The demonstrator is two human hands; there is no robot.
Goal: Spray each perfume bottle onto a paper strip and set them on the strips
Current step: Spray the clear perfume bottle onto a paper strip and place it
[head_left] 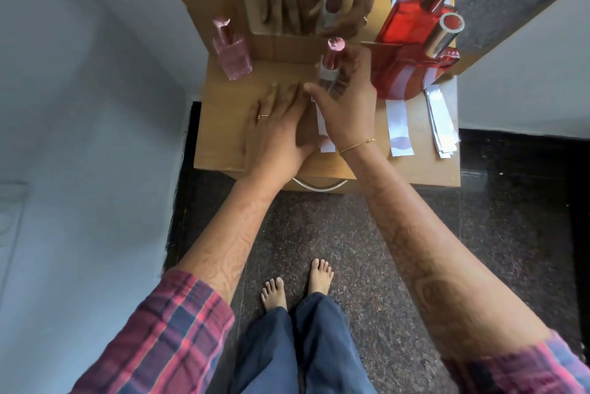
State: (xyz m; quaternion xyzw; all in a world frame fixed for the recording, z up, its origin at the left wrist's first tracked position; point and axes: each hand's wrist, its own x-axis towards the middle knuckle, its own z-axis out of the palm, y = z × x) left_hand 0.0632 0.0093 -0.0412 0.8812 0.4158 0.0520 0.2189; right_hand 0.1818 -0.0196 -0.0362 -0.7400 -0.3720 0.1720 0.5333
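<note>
Your right hand (pixel 346 106) is gripping the slim clear perfume bottle (pixel 330 69) upright over the middle paper strip (pixel 325 141), while your left hand (pixel 277 125) is lying flat, pinning it. Next, lower the bottle squarely onto the strip.

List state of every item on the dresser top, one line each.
clear bottle: upright, capped, gripped by right hand, over a strip
strip under hands: flat, pinned by left hand
red bottle: upright, capped, standing on a strip
strip under red bottle: flat, wet patch near the front end
pink bottle: upright, capped, no strip beneath
spare strips: loose pile at the right edge
</note>
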